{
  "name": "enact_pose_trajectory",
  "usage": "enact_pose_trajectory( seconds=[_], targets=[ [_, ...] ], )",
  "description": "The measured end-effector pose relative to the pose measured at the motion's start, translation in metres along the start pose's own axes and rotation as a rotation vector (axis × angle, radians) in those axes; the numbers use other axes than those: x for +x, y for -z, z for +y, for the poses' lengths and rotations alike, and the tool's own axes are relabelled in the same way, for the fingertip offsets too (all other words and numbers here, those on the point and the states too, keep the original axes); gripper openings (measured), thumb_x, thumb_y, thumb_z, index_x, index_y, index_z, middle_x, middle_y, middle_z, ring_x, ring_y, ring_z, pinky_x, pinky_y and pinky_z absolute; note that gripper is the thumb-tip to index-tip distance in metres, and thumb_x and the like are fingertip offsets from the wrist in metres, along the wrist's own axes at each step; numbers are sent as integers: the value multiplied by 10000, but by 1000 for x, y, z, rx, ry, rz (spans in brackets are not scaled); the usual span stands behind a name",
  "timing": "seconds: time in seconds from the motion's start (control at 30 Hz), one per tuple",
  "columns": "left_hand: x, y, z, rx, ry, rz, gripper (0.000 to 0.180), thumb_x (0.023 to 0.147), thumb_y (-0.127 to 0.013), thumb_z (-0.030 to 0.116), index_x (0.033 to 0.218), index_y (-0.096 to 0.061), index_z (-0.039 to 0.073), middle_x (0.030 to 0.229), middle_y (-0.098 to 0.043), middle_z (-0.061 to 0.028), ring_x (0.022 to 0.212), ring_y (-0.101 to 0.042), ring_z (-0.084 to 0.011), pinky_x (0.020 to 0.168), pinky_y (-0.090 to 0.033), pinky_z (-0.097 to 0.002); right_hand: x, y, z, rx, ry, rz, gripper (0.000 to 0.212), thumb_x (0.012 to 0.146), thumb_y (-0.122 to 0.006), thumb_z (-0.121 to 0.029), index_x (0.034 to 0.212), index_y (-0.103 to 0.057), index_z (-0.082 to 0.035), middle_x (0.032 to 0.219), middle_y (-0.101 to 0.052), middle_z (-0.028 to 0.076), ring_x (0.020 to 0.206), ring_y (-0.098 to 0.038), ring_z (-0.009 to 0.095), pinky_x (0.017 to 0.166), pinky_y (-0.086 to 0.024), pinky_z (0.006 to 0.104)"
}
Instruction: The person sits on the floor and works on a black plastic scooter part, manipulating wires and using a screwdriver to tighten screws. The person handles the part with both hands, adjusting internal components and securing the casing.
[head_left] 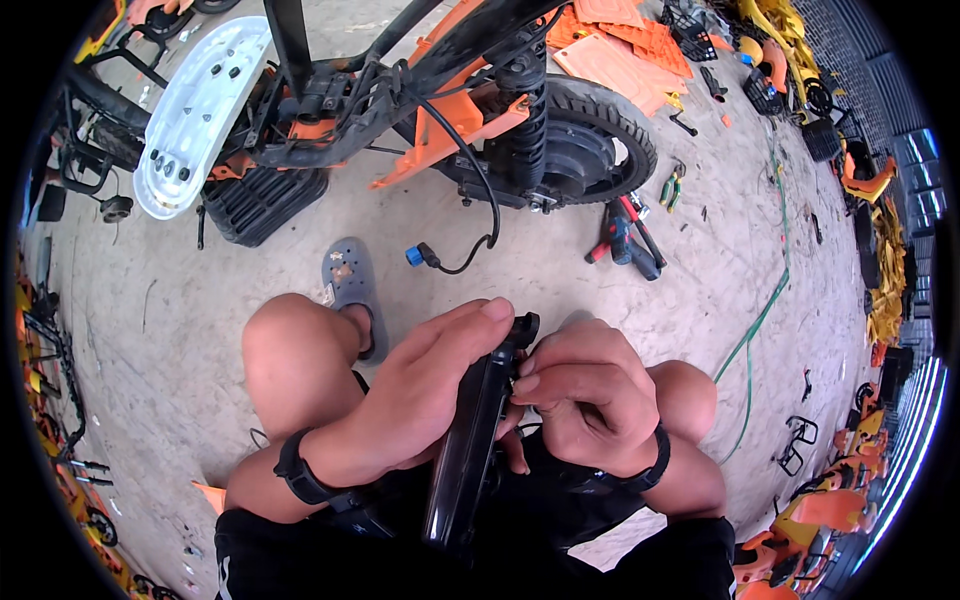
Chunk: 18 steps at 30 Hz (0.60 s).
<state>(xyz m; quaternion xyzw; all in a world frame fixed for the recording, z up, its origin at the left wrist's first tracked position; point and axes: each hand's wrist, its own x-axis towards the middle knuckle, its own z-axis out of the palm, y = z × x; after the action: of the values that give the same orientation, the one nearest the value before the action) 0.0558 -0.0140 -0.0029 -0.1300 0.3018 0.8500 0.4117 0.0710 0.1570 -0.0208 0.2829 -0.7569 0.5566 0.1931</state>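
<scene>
A long, glossy black part [464,455] stands tilted above my lap, its upper end capped by a dark bracket-like piece [525,328]. My left hand [400,390] is closed round its left side, with a fingertip up near the top end. On the other side, my right hand [595,400] pinches with thumb and index finger against the part's upper right edge. Whatever small thing sits in that pinch is too hidden to name. The part's lower end fades into my dark shorts.
Ahead stands a partly stripped scooter with a rear wheel [590,150], a white footboard [205,110] and a hanging cable with a blue connector [416,256]. A cordless power tool [625,240] and pliers [673,188] lie on the floor. A green hose [765,312] runs along the right.
</scene>
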Motion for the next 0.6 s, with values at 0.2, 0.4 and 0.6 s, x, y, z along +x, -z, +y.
enact_pose_trajectory(
  seconds=[0.2, 0.4, 0.6],
  targets=[
    [-3, -4, 5, -30, 78, 39, 347, 1035, -431, 344, 961, -517, 16, 721, -562, -107, 575, -569, -186, 529, -577, -439, 1, 3, -5, 155, -155, -32, 241, 712, -675, 157, 895, -679, 1, 917, -652, 135, 739, -658, 212, 612, -533, 294],
    [1, 2, 7, -42, 127, 6, 414, 1033, -413, 388, 921, -529, 8, 687, -558, -110, 559, -562, -185, 528, -576, -425, 4, 7, -1, 194, -133, -39, 204, 737, -677, 147, 900, -679, 23, 929, -651, 149, 767, -661, 217, 645, -540, 292],
    [0, 1, 6, -3, 76, 19, 392, 1035, -413, 375, 946, -528, 11, 707, -560, -107, 565, -559, -179, 524, -575, -412, 8, 8, -2, 214, -170, -97, 169, 756, -699, 121, 899, -691, 31, 936, -644, 147, 770, -662, 209, 656, -541, 287]
  ],
)
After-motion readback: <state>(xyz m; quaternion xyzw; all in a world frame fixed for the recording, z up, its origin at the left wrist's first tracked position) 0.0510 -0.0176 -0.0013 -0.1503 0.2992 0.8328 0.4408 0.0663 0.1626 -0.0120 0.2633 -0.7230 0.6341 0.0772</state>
